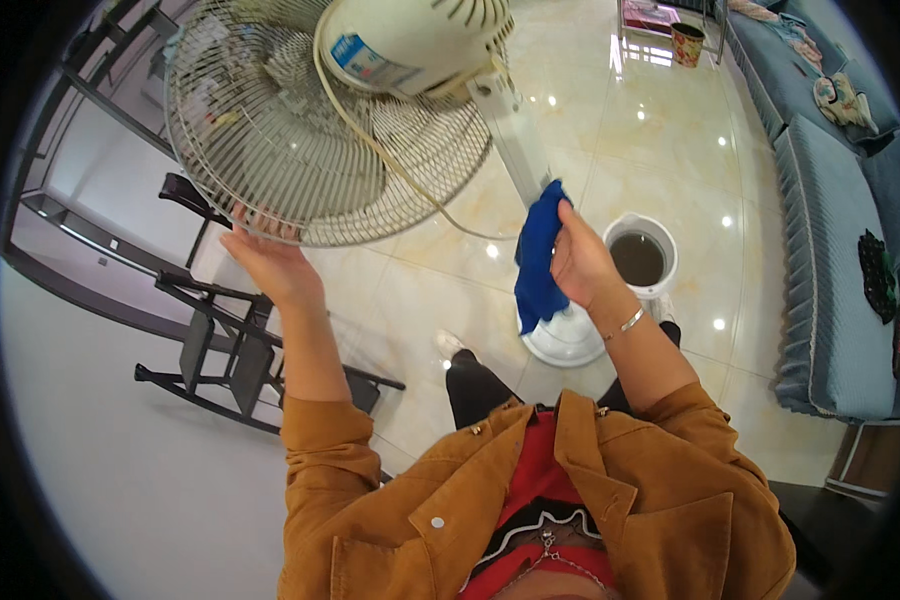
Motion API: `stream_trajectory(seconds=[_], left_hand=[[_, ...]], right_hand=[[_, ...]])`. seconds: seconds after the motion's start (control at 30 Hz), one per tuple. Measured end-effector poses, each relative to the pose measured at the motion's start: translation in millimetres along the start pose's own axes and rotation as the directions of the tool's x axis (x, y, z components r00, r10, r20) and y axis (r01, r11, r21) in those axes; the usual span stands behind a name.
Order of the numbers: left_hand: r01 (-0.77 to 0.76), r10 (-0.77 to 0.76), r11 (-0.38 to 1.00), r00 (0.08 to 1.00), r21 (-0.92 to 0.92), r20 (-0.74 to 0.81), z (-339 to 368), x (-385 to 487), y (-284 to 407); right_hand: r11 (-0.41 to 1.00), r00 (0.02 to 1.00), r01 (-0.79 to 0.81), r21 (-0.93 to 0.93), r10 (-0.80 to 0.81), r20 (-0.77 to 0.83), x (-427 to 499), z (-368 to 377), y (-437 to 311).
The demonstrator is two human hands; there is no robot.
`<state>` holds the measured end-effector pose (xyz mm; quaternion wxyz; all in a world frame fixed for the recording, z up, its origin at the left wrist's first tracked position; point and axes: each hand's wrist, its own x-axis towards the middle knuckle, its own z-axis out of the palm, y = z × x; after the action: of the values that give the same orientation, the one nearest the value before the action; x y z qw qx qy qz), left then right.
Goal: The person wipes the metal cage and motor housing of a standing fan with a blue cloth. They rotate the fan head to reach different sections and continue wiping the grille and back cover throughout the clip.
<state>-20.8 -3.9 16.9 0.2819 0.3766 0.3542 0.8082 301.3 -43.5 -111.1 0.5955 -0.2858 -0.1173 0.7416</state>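
A standing electric fan fills the upper left, its round wire guard (330, 202) tilted over the floor. At the guard's lower rim is my left hand (281, 270), with its fingers showing through the wires. My right hand (581, 259) holds a blue cloth (540, 262) against the fan's white pole (511, 139). The cloth hides the lower part of that pole. Above the pole sits the cream motor housing (412, 45), which bears a blue label. A pale power cord (371, 142) hangs across the guard. The round white base (562, 341) rests on the floor between my feet.
A white bucket (670, 259) of dark, murky water stands just right of the base. Dark chairs (247, 352) are at the left by a white wall. Along the right runs a blue-grey sofa (832, 262). A patterned bin (688, 46) stands farther off on the shiny tiles.
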Motion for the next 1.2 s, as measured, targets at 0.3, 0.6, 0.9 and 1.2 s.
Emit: stream_trajectory(seconds=[0.3, 0.6, 0.9, 1.2], left_hand=[[0.334, -0.582, 0.813, 0.480, 0.477, 0.656, -16, -191, -109], [0.453, -0.683, 0.708, 0.241, 0.542, 0.690, 46, -201, -127], [0.457, -0.700, 0.696, 0.260, 0.554, 0.665, 45, -155, -88], [-0.490, -0.221, 0.620, 0.640, 0.612, 0.736, 71, -119, -49]], right_hand=[[0.976, 0.876, -0.154, 0.151, 0.065, 0.477, -22, -39, -34], [0.999, 0.952, 0.032, 0.025, -0.038, 0.303, -28, -58, -82], [0.775, 0.904, 0.262, -0.575, -0.406, -0.135, -23, -110, -94], [0.825, 0.901, 0.431, -0.366, -0.411, 0.135, -41, -61, -119]])
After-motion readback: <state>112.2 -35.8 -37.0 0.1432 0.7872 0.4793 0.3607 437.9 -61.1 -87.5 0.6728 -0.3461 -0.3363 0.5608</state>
